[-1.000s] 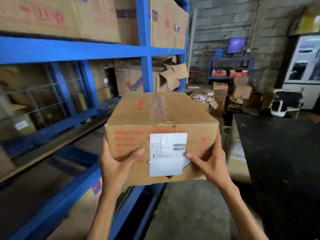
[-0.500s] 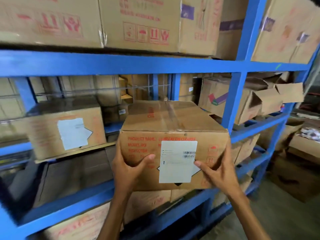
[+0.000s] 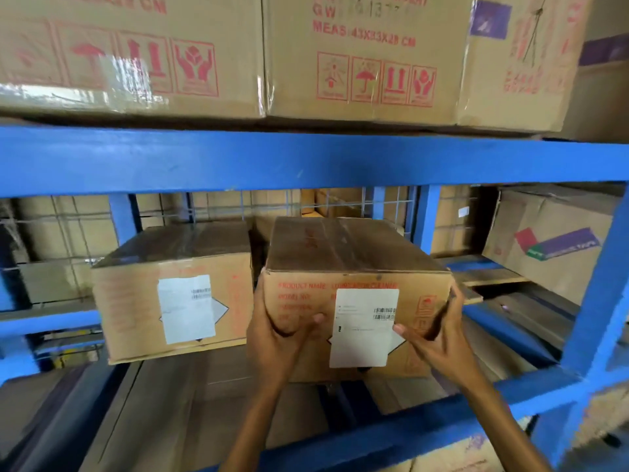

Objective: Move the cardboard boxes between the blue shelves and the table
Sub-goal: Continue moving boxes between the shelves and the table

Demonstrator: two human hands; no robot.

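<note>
I hold a brown cardboard box (image 3: 350, 257) with red print and a white label inside the middle bay of the blue shelves (image 3: 306, 161). My left hand (image 3: 279, 338) grips its lower left corner. My right hand (image 3: 439, 338) grips its lower right corner. The box's underside is hidden, so I cannot tell whether it rests on the shelf board. Just to its left a matching box (image 3: 173, 301) with a white label sits on the same level, a narrow gap between the two.
Large cartons (image 3: 367, 59) fill the level above. A carton with a red, green and purple logo (image 3: 551, 247) leans at the right behind a blue upright (image 3: 602, 287). Wire mesh backs the bay. Flat cardboard lies on the shelf board (image 3: 190, 396).
The view has swung from the aisle and dark table to face the shelves. The box in my hands has gone forward into the middle bay, beside the box that sits there.
</note>
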